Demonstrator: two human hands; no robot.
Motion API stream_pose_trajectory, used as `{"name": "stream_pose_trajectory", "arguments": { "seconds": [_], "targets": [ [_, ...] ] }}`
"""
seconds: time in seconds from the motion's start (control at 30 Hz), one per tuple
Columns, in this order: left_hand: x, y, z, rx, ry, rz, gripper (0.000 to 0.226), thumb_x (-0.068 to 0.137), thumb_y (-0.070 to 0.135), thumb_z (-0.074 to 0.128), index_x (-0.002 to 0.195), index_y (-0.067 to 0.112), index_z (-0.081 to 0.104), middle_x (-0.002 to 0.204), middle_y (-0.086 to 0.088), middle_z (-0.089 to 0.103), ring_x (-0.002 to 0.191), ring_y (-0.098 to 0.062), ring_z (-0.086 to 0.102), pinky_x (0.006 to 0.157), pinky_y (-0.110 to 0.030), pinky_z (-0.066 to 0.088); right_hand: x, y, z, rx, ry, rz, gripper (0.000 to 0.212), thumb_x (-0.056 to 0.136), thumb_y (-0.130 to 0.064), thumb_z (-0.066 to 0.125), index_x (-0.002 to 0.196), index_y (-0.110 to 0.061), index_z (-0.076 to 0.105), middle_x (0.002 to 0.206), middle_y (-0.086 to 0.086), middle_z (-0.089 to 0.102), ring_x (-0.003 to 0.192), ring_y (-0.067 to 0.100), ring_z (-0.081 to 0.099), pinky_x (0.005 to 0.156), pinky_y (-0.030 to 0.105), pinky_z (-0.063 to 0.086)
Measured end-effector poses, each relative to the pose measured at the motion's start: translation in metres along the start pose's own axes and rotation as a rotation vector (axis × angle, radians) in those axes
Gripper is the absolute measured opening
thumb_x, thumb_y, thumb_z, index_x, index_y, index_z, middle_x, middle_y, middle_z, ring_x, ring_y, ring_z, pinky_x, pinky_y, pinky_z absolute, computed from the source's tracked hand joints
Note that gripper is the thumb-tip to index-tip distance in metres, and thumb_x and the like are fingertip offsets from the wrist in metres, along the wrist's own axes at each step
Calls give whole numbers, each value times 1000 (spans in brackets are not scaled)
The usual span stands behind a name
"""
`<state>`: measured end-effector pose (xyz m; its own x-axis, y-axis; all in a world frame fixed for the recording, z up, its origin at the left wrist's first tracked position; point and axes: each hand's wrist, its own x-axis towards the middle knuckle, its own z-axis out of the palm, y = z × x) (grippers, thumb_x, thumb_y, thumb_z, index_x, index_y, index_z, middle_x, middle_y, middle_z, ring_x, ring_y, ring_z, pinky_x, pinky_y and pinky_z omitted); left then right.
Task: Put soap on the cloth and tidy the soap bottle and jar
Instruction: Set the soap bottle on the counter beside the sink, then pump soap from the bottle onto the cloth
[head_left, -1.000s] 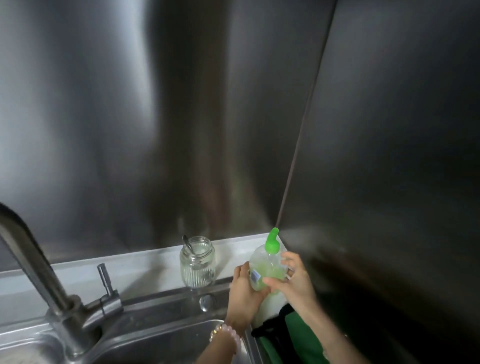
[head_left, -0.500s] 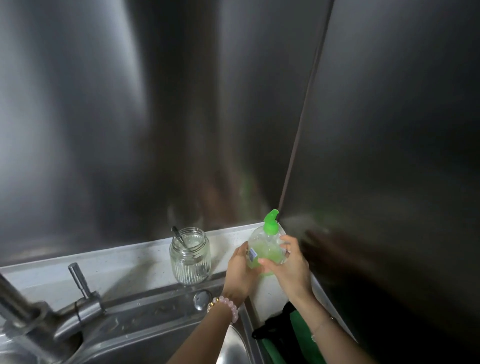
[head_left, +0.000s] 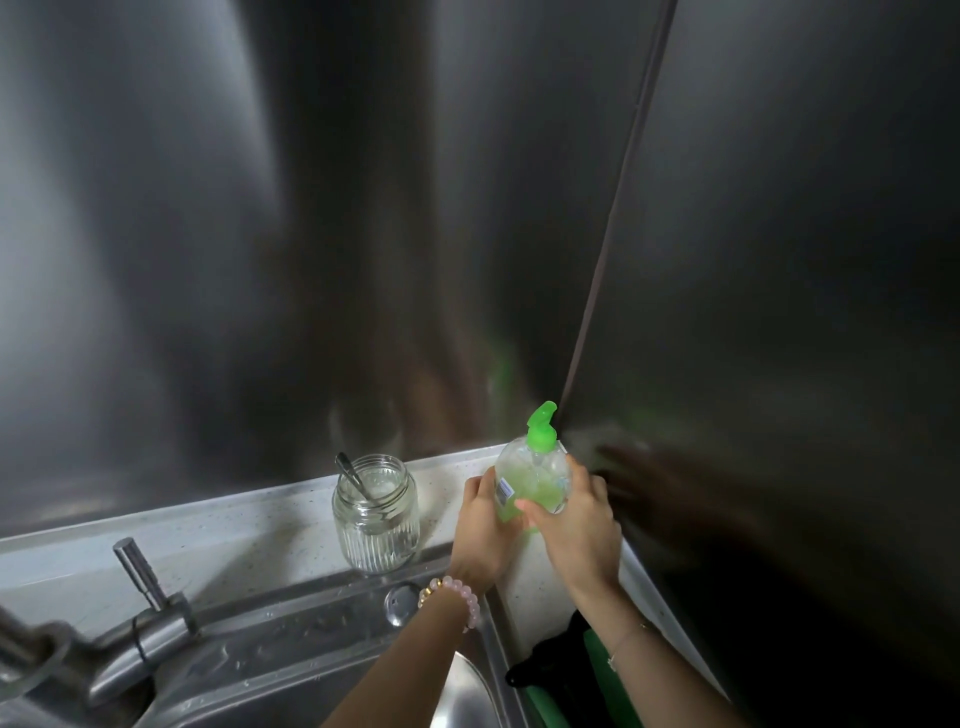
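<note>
A clear soap bottle with green liquid and a green pump top stands upright in the corner of the counter ledge. My left hand wraps its left side and my right hand wraps its right side and front. A ribbed glass jar with a metal spoon in it stands open on the ledge to the left of the bottle, untouched. A green cloth with a black piece lies on the counter below my right wrist, partly hidden by my arm.
Steel wall panels meet in a corner right behind the bottle. A faucet base and lever sit at lower left. The steel sink rim and a round overflow cap lie below the ledge.
Both hands have carried the bottle up and back toward the wall corner. The view has shifted, so the faucet has slid left and down.
</note>
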<state>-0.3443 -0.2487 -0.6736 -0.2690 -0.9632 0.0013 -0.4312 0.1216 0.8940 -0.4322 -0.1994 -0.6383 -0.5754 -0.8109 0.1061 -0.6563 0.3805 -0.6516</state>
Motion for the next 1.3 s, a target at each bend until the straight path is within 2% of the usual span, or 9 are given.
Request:
{"name": "stream_pose_trajectory", "arguments": {
  "seconds": [0.37, 0.5, 0.6, 0.67, 0.73, 0.9, 1.1, 1.2, 1.3],
  "targets": [
    [-2, 5, -6, 46, -55, 10, 69, 72, 12, 72, 134, 12, 39, 116, -6, 49, 107, -21, 55, 86, -15, 37, -3, 3, -8, 12, -123, -4, 86, 78, -27, 68, 147, -19, 17, 144, 9, 41, 123, 32, 50, 92, 37, 44],
    [-33, 9, -11, 101, 33, 21, 55, 81, 8, 62, 133, 8, 41, 127, -3, 44, 114, -17, 51, 96, -17, 36, -6, 7, -23, 46, -106, 34, 69, 81, -20, 63, 142, -15, 30, 141, 10, 48, 122, 32, 51, 94, 37, 43],
    [-80, 13, -1, 357, 26, 53, 39, 85, 31, 49, 119, 12, 53, 119, -5, 55, 111, -25, 54, 97, -29, 42, -12, 11, -36, 80, -95, 69, 57, 81, -19, 61, 135, -16, 41, 133, 5, 57, 117, 28, 57, 93, 37, 46],
    [-102, 17, 12, 514, -12, 52, 52, 71, 56, 41, 98, 18, 62, 98, 0, 65, 93, -23, 64, 83, -30, 52, -16, 13, -44, 92, -102, 88, 50, 82, -17, 60, 130, -16, 46, 127, 3, 62, 113, 25, 60, 91, 35, 47],
    [-119, 30, 23, 563, -128, -15, 74, 59, 69, 34, 106, 19, 58, 109, 0, 62, 106, -23, 58, 93, -34, 46, -21, 14, -49, 92, -121, 93, 47, 83, -16, 59, 128, -16, 48, 125, 3, 64, 111, 23, 61, 90, 34, 47],
    [-123, 48, 30, 689, -293, -141, 69, 71, 51, 63, 125, 12, 46, 131, -7, 48, 125, -25, 39, 104, -37, 28, -20, 15, -54, 82, -162, 98, 45, 84, -15, 58, 128, -15, 49, 125, 4, 64, 111, 24, 60, 90, 33, 46],
    [-121, 55, 14, 479, -327, -200, 57, 65, 35, 68, 118, 16, 55, 125, -3, 49, 119, -24, 41, 97, -33, 39, -4, 5, -40, 114, -160, 64, 44, 80, -15, 62, 123, -14, 53, 123, 8, 65, 110, 30, 60, 89, 37, 49],
    [-132, 54, -3, 218, -256, -269, 35, 62, 41, 63, 90, 21, 56, 101, 7, 45, 98, -14, 52, 87, -26, 48, 5, -4, -31, 100, -158, 15, 45, 78, -18, 63, 122, -14, 54, 119, 8, 65, 105, 31, 61, 81, 33, 46],
    [-145, 43, -30, -124, -121, -350, 77, 59, 53, 62, 128, 22, 46, 117, 4, 51, 113, -6, 54, 74, 3, 39, 16, -11, -22, 122, -150, -42, 50, 76, -23, 66, 124, -14, 52, 121, 9, 63, 106, 31, 60, 82, 34, 47]
  ]
}}
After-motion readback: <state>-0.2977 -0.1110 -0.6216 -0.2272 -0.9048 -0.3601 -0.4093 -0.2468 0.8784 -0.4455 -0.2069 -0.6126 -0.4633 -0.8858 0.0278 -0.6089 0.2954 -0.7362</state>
